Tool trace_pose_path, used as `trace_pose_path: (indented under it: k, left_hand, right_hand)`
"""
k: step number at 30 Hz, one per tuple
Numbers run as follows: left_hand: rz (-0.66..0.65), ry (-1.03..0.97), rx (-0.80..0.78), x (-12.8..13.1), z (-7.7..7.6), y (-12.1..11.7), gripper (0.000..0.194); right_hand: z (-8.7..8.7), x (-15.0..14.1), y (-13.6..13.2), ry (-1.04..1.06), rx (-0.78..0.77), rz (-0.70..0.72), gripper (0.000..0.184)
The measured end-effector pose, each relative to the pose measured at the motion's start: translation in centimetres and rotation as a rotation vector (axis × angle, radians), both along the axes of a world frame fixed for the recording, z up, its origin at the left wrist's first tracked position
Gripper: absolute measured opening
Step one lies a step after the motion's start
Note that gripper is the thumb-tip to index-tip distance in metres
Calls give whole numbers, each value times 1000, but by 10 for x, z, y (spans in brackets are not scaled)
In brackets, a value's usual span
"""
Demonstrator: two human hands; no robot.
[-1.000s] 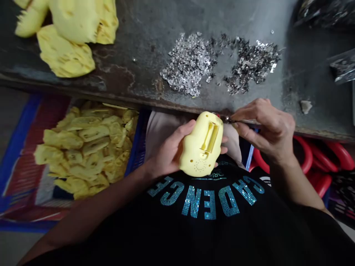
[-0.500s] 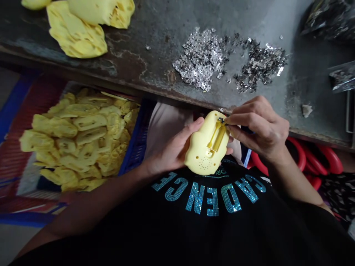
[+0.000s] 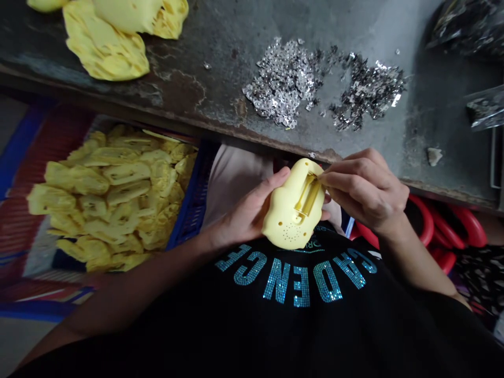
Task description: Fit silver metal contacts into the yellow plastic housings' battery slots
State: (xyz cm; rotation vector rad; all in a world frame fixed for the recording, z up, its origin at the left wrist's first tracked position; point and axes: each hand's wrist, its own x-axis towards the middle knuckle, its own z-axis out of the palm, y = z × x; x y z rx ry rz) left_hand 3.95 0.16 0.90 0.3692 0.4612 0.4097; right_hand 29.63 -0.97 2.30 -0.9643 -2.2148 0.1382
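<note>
Two hands on a yellow shell

The left hand [image 3: 250,212] grips the shell [image 3: 291,228] at mid-view. The right hand's [image 3: 364,189] fingertips touch the upper end of its slot [image 3: 307,199], towards one o'clock; whether they pinch anything, I cannot tell. Metal clips [image 3: 281,86] lie at twelve o'clock on the table [image 3: 224,68], yellow parts [image 3: 128,173] at nine.

Scuffed dark metal worktable [image 3: 220,58] above a blue-rimmed basket [image 3: 29,311].
</note>
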Motion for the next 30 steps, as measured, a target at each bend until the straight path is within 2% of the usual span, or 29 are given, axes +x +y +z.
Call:
trace_pose_path:
  k: [3, 5, 8, 11, 13, 16, 20, 25, 28, 30]
  left_hand:
    - [-6, -8, 3, 0, -1, 1, 71]
    - [-9, -13, 10, 2, -2, 0, 67]
    - [99, 23, 57, 8, -2, -2, 64]
    - [266, 158, 164, 10, -1, -8, 63]
    - [305, 264, 263, 6, 2, -13, 63]
    - [275, 336, 393, -7, 5, -21, 64]
    - [184, 366, 480, -24, 11, -26, 67]
    - [187, 387, 620, -24, 5, -21, 58]
    - [195, 286, 609, -23, -5, -18, 55]
    - [190, 177, 576, -27, -11, -15, 57]
  right_hand:
    - [0, -1, -4, 10, 31, -30, 25]
    - [5, -3, -6, 47, -7, -85, 21]
    - [17, -5, -1, 128, -225, -111, 15]
    - [28, -3, 9, 124, -457, -13, 21]
    - [31, -2, 14, 120, -521, 18, 20]
    - [27, -5, 14, 201, -510, 3, 17]
    - [15, -10, 6, 322, -461, -69, 17]
    - [6, -11, 2, 359, -404, -90, 24]
    - [1, -8, 3, 456, -485, -74, 24]
    - [-4, -8, 5, 607, -613, -80, 30]
